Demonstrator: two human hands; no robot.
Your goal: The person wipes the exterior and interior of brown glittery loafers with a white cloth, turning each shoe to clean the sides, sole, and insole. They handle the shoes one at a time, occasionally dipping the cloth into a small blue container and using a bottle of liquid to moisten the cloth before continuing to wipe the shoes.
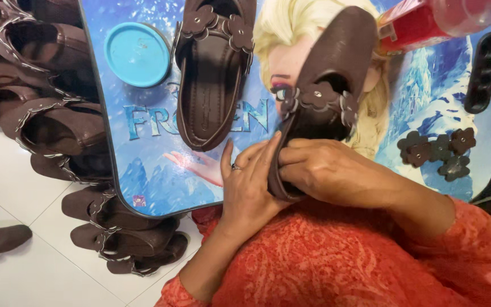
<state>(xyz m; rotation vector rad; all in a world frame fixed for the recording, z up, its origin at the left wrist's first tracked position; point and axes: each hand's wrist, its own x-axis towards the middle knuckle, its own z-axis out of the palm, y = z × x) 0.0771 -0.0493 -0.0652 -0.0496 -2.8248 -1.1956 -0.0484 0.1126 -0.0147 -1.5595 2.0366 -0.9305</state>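
We hold a brown shoe [328,85] w/ both hands, up in front of the blue picture board [149,165]. Our right hand [336,170] is closed round the heel end, fingers curled over the edge. Our left hand [248,187] lies flat on the side of the heel, fingers mostly straight, pressing more than grabbing; there's a ring on one finger. The toe points up and away from us, tilted to the right.

The shoe looks light and bendy, like soft rubber or fake leather, so we think one hand could lift it. The smooth sole may be a bit slippery. The heel end is a good spot to hold, bc it's thick. The flower strap [319,99] across the shoe's middle looks thin, and we think pulling there could tear it off.

A second shoe [211,74] lies flat on the board, just left of ours. A round teal lid [137,54] sits further left on the board. Loose brown flower pieces [439,150] lie on the board's right part, w/ a red bottle [427,20] above them. Off the board's left edge, many more brown shoes [58,128] stand in rows on the white floor [24,273].
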